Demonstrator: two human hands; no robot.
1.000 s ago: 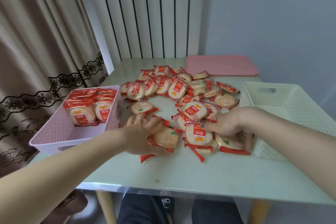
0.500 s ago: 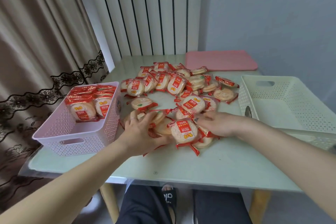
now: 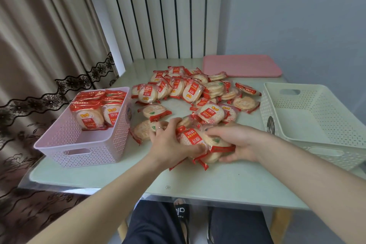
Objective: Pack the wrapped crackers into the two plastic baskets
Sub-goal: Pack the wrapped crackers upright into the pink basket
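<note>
round pale crackers in clear wrappers with red ends and red labels lie in a loose, overlapping heap [image 3: 190,89] across the middle of the surface, and a small bunch of them [image 3: 200,142] sits at the near edge of the heap, pressed together between the left hand [image 3: 170,142] and the right hand [image 3: 235,142]. the pink basket [image 3: 79,144] stands to the left of the heap with packs standing upright in rows [image 3: 97,109] at its far end, its near half bare. the white basket [image 3: 313,117] stands to the right with nothing visible inside it.
</note>
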